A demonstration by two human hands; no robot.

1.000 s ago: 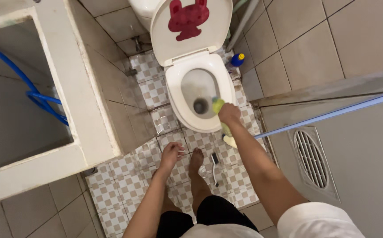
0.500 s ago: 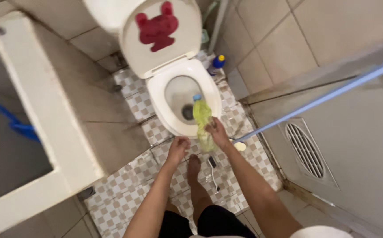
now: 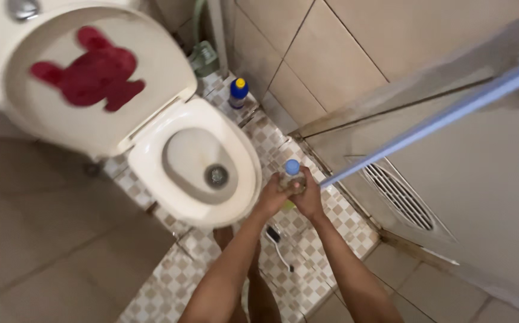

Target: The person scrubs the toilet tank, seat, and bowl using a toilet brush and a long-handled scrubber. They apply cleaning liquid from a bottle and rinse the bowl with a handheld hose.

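We held both hands, left (image 3: 271, 200) and right (image 3: 308, 197), wrapped around a blue-capped bottle (image 3: 291, 174) at the toilet bowl's (image 3: 196, 164) three o'clock; our fingers hid its body.

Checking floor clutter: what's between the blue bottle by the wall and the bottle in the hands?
Head view: only bare patterned floor tiles between the blue bottle and the held bottle.

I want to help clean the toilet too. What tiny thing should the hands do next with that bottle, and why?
Probably twist the blue cap tight. Both hands, left hand and right hand, grip the bottle upright beside the toilet bowl, off to the side of the bowl rather than tipped over it. So closing it looks likelier than pouring, though I cannot tell if the cap is loose.
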